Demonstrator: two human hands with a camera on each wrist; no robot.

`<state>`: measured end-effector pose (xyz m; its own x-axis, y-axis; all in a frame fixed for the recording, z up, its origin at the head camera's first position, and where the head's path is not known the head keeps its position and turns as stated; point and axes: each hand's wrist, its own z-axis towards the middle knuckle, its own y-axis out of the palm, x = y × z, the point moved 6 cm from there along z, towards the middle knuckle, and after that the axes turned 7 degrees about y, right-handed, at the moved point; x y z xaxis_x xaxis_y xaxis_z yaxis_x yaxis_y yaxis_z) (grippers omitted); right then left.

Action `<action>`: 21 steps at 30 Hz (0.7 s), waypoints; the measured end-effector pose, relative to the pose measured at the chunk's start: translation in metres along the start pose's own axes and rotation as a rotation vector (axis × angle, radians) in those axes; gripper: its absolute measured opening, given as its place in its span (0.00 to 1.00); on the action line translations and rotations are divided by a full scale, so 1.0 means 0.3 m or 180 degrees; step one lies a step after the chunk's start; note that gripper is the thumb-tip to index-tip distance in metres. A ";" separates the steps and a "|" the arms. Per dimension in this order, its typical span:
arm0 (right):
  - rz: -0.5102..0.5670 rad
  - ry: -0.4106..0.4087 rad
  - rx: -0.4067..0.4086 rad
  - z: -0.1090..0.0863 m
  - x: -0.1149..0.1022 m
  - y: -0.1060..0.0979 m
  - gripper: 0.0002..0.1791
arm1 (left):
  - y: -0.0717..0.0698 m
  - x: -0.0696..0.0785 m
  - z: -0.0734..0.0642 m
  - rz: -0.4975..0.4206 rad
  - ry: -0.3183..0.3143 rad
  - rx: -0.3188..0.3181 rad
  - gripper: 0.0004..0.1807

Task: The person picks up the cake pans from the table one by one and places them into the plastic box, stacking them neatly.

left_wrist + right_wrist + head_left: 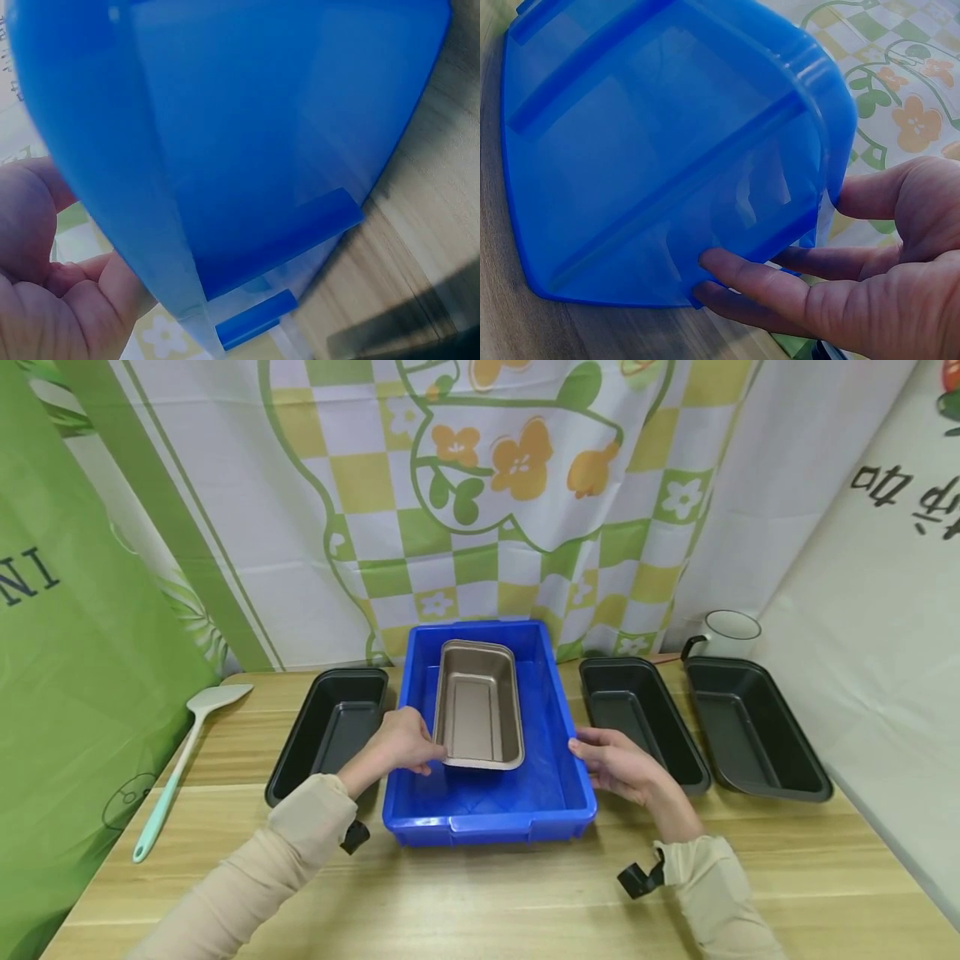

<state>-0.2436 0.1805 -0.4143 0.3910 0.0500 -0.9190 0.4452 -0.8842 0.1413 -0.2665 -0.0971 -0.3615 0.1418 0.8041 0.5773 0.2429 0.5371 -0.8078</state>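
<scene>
A bronze loaf pan [474, 714] lies inside a blue plastic bin [491, 827], tilted a little, with its far end near the bin's back wall. My left hand [405, 739] reaches over the bin's left side and pinches the pan's near left corner. In the left wrist view the bin's outer wall [247, 150] hides the pan, and part of the left hand [60, 292] shows behind the rim. My right hand [617, 764] grips the bin's right rim, thumb on top. The right wrist view shows that hand's fingers [772, 292] against the outer wall.
One dark loaf pan [288, 768] stands left of the bin; two more, a nearer one [663, 727] and a farther one [787, 735], stand to the right. A white mug [731, 639] sits behind them. A turner with a mint handle [168, 802] lies far left. Curtains border the wooden table [510, 910].
</scene>
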 end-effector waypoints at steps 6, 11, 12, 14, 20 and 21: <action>0.0027 -0.0005 -0.0022 0.001 -0.002 0.002 0.33 | -0.023 0.012 -0.001 -0.0007 0.0106 0.0034 0.11; 0.0035 0.0000 -0.0013 0.000 -0.003 0.001 0.33 | -0.048 0.016 0.002 -0.0024 0.0188 0.0080 0.10; 0.0033 0.0004 -0.0014 0.000 -0.003 0.001 0.33 | -0.052 0.017 0.002 -0.0045 0.0213 0.0085 0.09; 0.0024 0.0012 -0.0006 -0.001 -0.002 0.000 0.33 | -0.063 0.017 0.003 -0.0081 0.0260 0.0116 0.09; 0.0043 0.0011 -0.0027 0.000 0.000 0.003 0.33 | -0.137 0.003 -0.001 -0.0459 0.0250 0.0324 0.10; 0.0058 0.0006 -0.0038 0.001 0.000 0.004 0.33 | -0.158 -0.002 -0.005 -0.0562 0.0251 0.0374 0.11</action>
<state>-0.2433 0.1792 -0.4142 0.4007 0.0349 -0.9155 0.4476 -0.8794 0.1624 -0.2768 -0.1234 -0.3232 0.1825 0.6750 0.7149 0.1578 0.6976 -0.6989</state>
